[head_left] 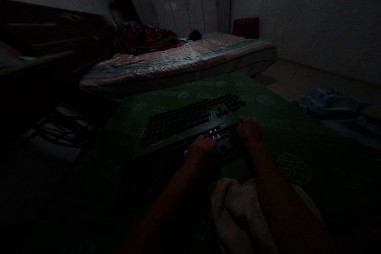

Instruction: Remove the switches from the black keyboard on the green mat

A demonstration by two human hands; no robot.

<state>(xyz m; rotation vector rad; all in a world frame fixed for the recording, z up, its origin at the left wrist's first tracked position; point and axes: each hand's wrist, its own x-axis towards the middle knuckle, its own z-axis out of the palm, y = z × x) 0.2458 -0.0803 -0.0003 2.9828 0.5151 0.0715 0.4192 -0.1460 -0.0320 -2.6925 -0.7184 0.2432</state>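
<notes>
Keyboard body under two hands, dark keys set out behind it on a green sheet printed with globes

A dark keyboard body lies slantwise on a green sheet, in front of the person, its left part sunk in shadow. The left hand is over its middle, fingers curled in narrowly. A bit of something blue-green shows at the edge of that hand; whether the fingers hold it cannot be told. The right hand is at the keyboard body's right end, fingers bent over the edge; it is too dark to tell whether they grip it or only rest there. Between the hands, a few pale, shiny spots show on the keyboard body.

Just beyond it, dark keys lie in rows like a keyboard's layout, with the green showing through the gaps.

The sheet carries the clearest print: pale globe emblems, repeated, with short lines of small characters among them, too dim to read. A tiny pale mark on the keyboard body's upper edge is also illegible.

A light cloth lies bunched near the right forearm. Past the sheet stands a bed with a striped cover, a patterned red blanket and a black bundle on it. At right, a bluish heap of fabric is on the floor.
</notes>
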